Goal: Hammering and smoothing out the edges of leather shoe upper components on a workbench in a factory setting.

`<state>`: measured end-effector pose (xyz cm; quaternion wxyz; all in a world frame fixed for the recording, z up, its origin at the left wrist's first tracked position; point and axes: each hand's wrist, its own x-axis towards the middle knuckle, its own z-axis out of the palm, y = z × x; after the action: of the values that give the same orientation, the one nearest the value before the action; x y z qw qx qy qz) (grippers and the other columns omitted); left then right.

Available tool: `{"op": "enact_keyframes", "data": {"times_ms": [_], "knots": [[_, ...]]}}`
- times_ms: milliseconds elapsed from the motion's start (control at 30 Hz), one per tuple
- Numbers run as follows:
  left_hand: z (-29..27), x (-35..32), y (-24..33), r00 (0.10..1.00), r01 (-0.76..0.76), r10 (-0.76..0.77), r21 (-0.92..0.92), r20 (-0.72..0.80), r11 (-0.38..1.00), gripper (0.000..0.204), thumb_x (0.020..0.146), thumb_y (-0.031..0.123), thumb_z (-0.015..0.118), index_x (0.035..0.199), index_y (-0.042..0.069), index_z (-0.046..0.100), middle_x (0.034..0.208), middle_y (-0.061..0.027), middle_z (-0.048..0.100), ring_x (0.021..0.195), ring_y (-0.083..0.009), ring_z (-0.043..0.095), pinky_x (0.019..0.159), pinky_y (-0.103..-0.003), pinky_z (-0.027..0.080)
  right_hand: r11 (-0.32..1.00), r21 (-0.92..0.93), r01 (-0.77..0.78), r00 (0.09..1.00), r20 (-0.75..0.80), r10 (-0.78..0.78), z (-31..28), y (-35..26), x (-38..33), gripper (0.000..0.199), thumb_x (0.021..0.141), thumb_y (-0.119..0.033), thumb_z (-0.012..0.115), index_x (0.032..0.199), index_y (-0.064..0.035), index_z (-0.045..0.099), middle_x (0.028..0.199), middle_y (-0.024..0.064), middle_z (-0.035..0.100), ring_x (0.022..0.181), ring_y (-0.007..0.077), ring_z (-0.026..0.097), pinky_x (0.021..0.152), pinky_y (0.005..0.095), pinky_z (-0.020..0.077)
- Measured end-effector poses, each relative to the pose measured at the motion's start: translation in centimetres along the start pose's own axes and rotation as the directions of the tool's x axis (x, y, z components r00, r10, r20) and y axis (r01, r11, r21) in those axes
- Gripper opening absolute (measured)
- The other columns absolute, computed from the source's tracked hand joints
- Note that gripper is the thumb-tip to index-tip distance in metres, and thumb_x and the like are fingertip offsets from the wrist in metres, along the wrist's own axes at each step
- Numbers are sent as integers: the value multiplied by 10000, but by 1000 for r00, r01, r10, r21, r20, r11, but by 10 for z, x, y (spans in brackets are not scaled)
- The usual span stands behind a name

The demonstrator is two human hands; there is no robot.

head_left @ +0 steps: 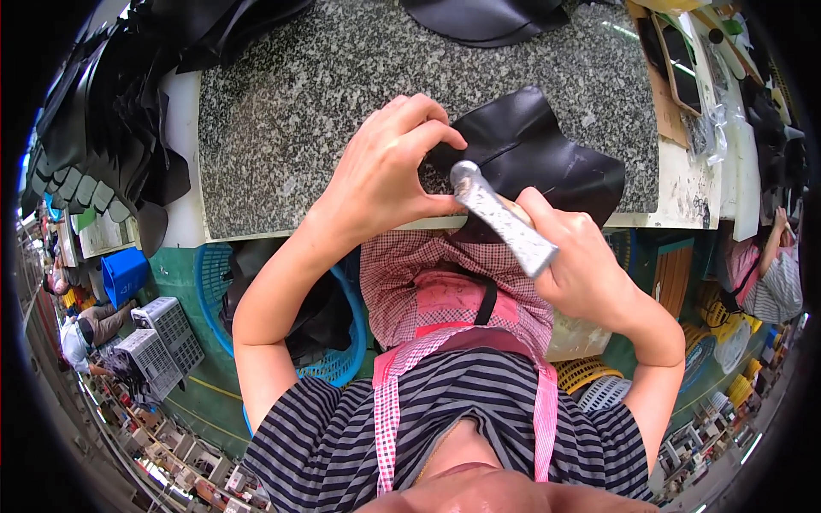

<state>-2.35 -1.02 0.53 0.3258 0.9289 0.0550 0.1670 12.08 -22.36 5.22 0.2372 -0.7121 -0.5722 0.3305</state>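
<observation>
A black leather piece (534, 162), with a seam running across it, lies on the speckled stone slab in front of me. My left hand (385, 167) is at its left edge, thumb and forefinger spread apart, their tips at the leather. My right hand (581, 261) is closed around the handle of a hammer (505, 221). The worn metal head is over the leather's near left part, its round face close to my left fingertips. Most of the handle is hidden in my fist. Whether the hammer touches the leather I cannot tell.
More black leather pieces lie at the slab's far edge (487, 21) and in a hanging stack (103, 111) at left. Below the bench stands a blue basket (355, 342) with black pieces inside. Grey crates (175, 329) stand left. Other people work at both sides.
</observation>
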Motion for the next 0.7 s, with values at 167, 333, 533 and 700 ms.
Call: {"op": "enact_keyframes", "data": {"times_ms": [167,333,533,700], "knots": [[-3,-2,0,994,96,-94,-47,52,994,584,534,205,941,1041,48,699,1092,-109,622,1049,-334,618,918,-430,514,993,83,80,991,-116,-70,-14,-19,-1,232,938,-77,592,1101,15,456,747,258,627,736,484,648,633,547,501],[-22,7,-5,977,-19,44,-121,207,992,703,546,286,976,1142,47,689,1121,-97,624,990,-278,643,892,-378,539,991,135,12,991,-135,6,2,11,-5,221,966,-103,618,1108,43,533,694,188,573,642,404,627,601,470,486],[0,20,26,942,336,-335,-69,31,939,618,717,316,926,1170,4,643,1019,-178,678,893,-343,674,792,-411,550,941,329,-77,901,-381,207,16,21,-17,386,906,-151,780,1223,28,652,784,22,508,615,119,432,564,277,390],[-3,27,29,872,468,-446,-75,203,881,398,870,204,835,1144,-26,659,734,-69,678,608,-104,570,577,-306,479,947,318,-50,804,-550,227,33,26,-4,395,814,-179,876,1036,9,608,816,93,600,656,251,654,591,357,501]]}}
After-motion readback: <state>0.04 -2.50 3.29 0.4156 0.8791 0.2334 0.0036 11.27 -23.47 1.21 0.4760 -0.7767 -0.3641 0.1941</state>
